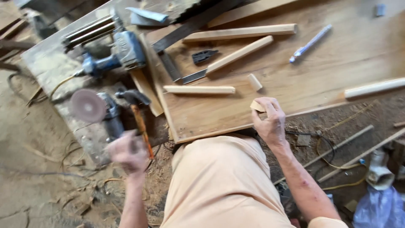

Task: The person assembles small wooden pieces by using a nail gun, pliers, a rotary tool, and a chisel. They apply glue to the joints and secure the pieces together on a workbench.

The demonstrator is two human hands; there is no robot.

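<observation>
Sawdust-covered floor all around a big wooden board (295,80) used as a tabletop. Nearest, the left hand (126,153), blurry, is wrapped around a hammer (139,118) by its orange handle, long axis running up and away, head at the far end beside an angle grinder (95,109). Right hand (269,120) pinches a small wood block (256,106) at the board's near edge. Further out lie wood sticks (199,89), a chisel (228,59) and a power planer (114,55).
</observation>
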